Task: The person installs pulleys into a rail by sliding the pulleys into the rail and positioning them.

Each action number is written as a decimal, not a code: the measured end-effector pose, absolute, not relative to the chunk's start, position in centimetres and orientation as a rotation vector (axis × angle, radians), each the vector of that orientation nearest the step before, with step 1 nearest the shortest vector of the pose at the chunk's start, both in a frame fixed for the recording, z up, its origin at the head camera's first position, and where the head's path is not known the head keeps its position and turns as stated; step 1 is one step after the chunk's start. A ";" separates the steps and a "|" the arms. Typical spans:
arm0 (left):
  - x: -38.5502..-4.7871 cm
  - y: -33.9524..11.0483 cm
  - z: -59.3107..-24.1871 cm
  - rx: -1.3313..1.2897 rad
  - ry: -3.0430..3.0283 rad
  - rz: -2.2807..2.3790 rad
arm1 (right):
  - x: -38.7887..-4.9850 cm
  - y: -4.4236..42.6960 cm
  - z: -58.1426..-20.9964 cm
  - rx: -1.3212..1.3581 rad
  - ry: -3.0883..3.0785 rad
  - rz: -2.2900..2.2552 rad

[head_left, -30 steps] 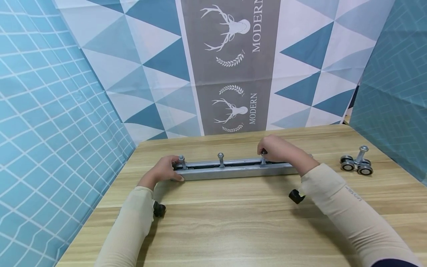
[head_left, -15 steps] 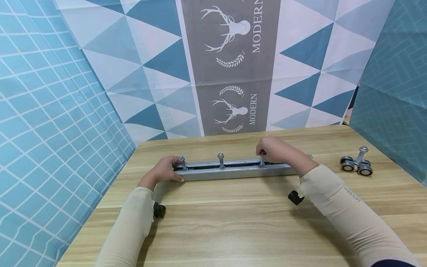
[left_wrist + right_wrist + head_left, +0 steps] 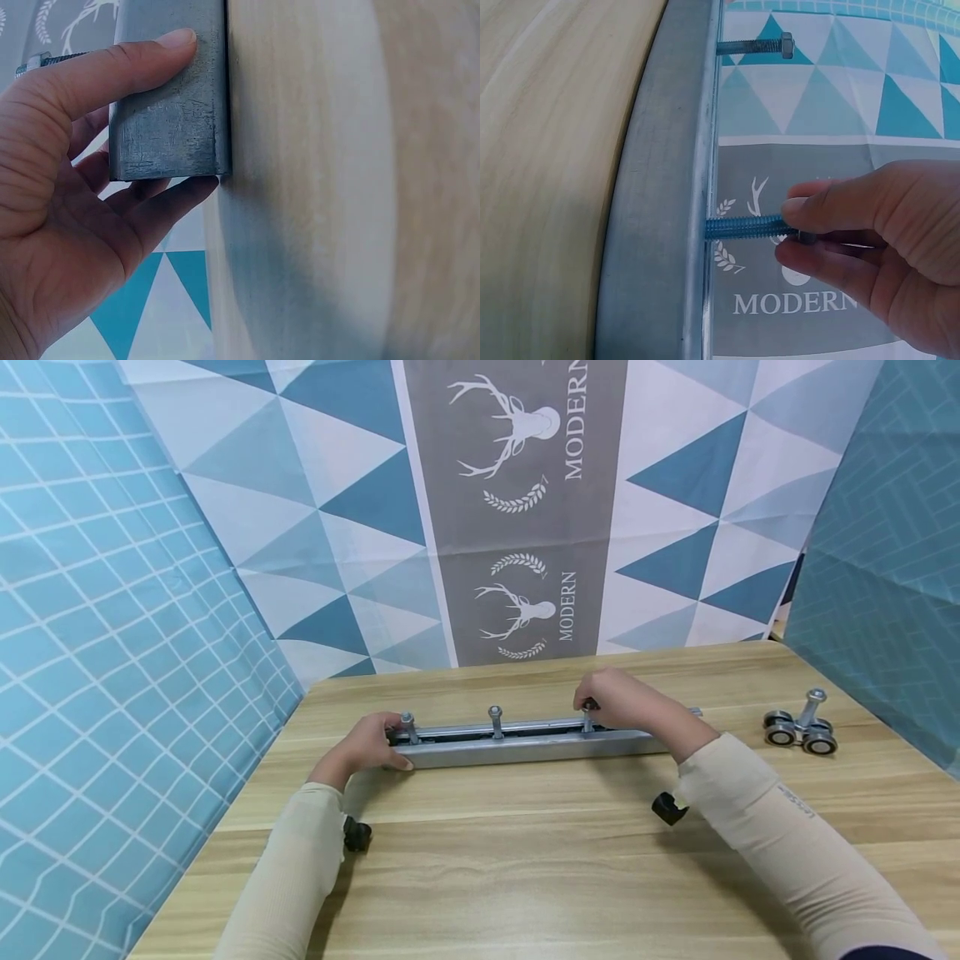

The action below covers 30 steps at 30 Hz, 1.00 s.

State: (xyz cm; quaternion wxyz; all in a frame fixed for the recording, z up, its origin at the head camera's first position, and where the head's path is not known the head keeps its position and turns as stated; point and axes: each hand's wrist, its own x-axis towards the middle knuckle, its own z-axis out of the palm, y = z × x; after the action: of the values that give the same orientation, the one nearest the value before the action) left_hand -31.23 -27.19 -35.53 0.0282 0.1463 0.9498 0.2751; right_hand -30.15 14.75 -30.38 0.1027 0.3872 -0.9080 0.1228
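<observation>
A grey metal channel rail (image 3: 517,750) lies lengthwise across the table, slotted on top. Three bolts stand up from its slot: a left bolt (image 3: 408,727), a middle bolt (image 3: 497,721) and a right bolt (image 3: 742,226). My left hand (image 3: 366,742) holds the rail's left end; in the left wrist view its thumb (image 3: 154,64) presses the side face and other fingers reach behind and under the end. My right hand (image 3: 621,697) pinches the right bolt's head between thumb and fingers, partly covering it. What the bolts join inside the rail is hidden.
On the right of the wooden table (image 3: 480,877) a four-wheeled roller trolley (image 3: 801,728) sits with its bolt upward. Patterned cloth (image 3: 517,510) hangs behind the table, with blue sheets at both sides. Black wrist-worn parts (image 3: 669,808) show at both cuffs.
My right hand has shifted very slightly left along the rail together with the right bolt. The left hand keeps its hold on the rail's end.
</observation>
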 end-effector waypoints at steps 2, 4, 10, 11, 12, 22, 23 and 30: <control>-31.3 -27.2 -35.5 0.456 2.930 0.852 | -30.1 14.8 -30.5 1.140 -2.665 0.377; -31.3 -27.3 -35.6 0.459 2.931 0.850 | -30.0 14.9 -30.7 1.129 -2.656 0.392; -31.3 -27.4 -35.6 0.453 2.925 0.855 | -29.9 15.0 -31.1 1.114 -2.622 0.423; -31.3 -27.4 -35.6 0.455 2.926 0.852 | -29.9 15.0 -31.1 1.117 -2.616 0.426; -31.3 -27.4 -35.6 0.453 2.926 0.850 | -29.9 15.0 -31.1 1.120 -2.613 0.429; -31.0 -27.3 -35.4 0.437 2.924 0.854 | -29.9 14.7 -31.0 1.130 -2.618 0.418; -31.0 -27.3 -35.4 0.438 2.925 0.854 | -29.9 14.7 -31.0 1.131 -2.618 0.418; -31.1 -27.2 -35.3 0.440 2.926 0.852 | -30.1 14.7 -31.0 1.147 -2.618 0.421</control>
State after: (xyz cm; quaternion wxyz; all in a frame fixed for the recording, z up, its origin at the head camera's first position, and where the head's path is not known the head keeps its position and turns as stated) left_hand -31.08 -27.17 -35.32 0.0311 0.1429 0.9498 0.2764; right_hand -30.10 14.71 -30.97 0.1260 0.3938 -0.8990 0.1446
